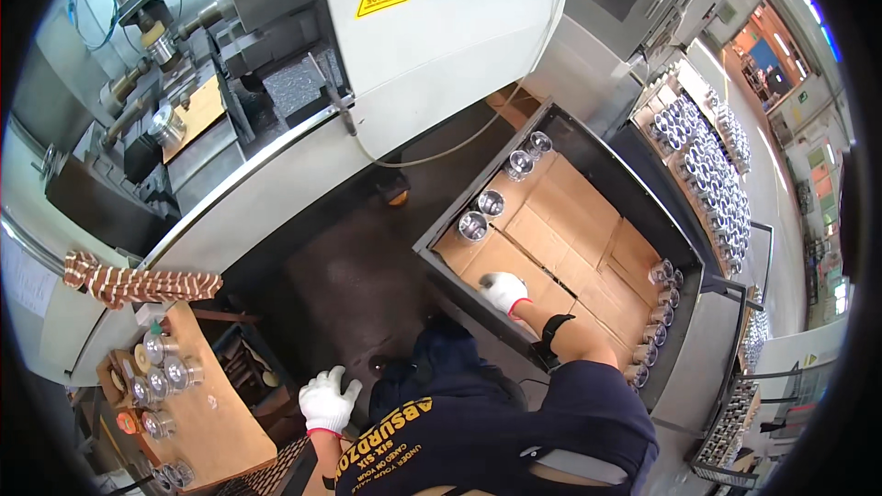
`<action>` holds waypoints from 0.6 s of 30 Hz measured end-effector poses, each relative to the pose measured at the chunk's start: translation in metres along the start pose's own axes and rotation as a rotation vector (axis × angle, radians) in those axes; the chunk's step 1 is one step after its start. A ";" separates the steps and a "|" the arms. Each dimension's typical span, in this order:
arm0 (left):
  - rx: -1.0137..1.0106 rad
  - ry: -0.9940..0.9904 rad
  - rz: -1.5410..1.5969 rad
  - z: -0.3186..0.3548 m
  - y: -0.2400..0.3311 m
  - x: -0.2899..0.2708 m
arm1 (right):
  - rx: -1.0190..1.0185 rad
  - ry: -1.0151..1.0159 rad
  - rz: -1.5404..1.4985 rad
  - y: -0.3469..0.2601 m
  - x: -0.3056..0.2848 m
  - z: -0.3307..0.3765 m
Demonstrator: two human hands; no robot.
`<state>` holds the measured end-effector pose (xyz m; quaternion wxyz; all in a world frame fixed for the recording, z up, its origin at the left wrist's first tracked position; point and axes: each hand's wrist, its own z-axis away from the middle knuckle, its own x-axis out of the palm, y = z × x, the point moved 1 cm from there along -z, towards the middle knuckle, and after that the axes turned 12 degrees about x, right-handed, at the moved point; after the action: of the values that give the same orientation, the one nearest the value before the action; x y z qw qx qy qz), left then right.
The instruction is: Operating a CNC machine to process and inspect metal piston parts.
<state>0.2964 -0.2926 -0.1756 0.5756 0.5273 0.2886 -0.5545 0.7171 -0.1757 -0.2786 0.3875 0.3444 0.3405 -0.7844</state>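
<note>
My left hand (328, 401), in a white knit glove with a red cuff, is held in front of my body with its fingers apart and nothing in it. My right hand (504, 292), gloved the same way, is over the near left side of a dark metal bin (441, 248) lined with cardboard (560, 211). Its fingers are tucked underneath, out of sight, so I cannot tell whether it holds anything. Beyond it, shiny round metal parts (473, 226) stand along the bin's left side. Several more metal parts (655, 334) line the right side.
At the left, a machine (211, 119) stands open with a metal part (167, 127) inside. A board-topped table (220, 422) holds several metal parts (182, 371); a striped cloth (142, 283) lies above it. A hose (432, 163) hangs near the bin. Stacked parts (707, 165) stand farther right.
</note>
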 end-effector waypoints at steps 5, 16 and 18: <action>-0.044 -0.066 0.102 -0.038 0.060 0.015 | 0.425 -0.440 -0.501 0.102 0.055 -0.091; -0.254 -0.273 0.175 -0.056 0.130 0.003 | 1.199 -0.726 -1.475 0.158 0.140 -0.165; -0.329 -0.267 0.187 -0.057 0.133 0.004 | 1.232 -0.939 -1.418 0.160 0.143 -0.169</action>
<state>0.4369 -0.2643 -0.1571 0.7359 0.3727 0.2463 -0.5089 0.8324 -0.1681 -0.5260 -0.3101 -0.1351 -0.1784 -0.9240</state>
